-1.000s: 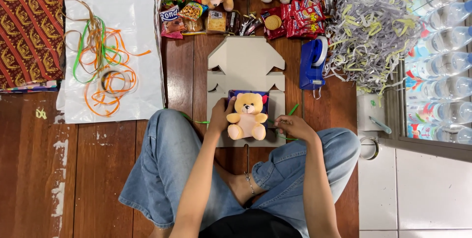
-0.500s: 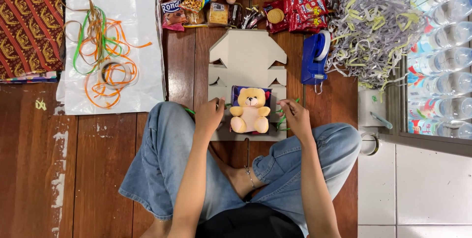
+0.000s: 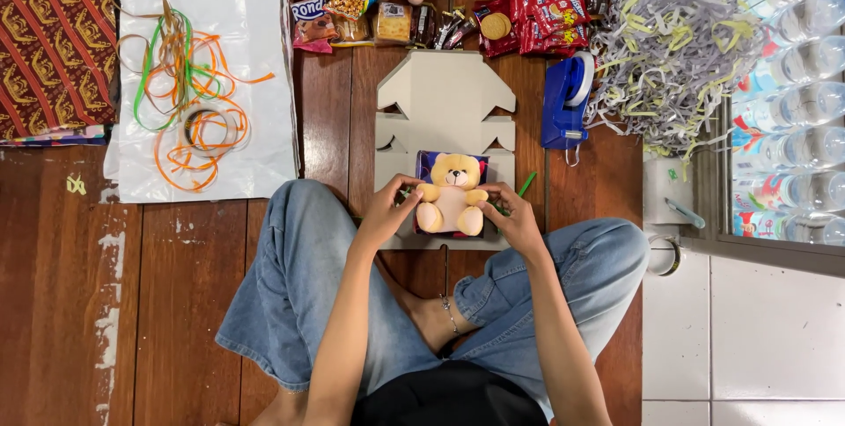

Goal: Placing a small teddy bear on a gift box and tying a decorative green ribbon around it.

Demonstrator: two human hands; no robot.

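Teddy bear (image 3: 451, 194) upright, head away, left hand (image 3: 387, 212) and right hand (image 3: 513, 217) clamped on it.

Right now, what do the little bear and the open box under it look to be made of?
The little bear looks like soft plush: fuzzy tan pile, rounded stuffed limbs. The open box looks like matte grey-white cardboard: flat, stiff die-cut flaps with creased folds. Both hands touch the bear's sides.

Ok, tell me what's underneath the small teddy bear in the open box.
Under the teddy bear a dark blue-purple packet shows at its head, inside the grey cardboard box. The rest beneath is hidden by the bear, the left hand and the right hand.
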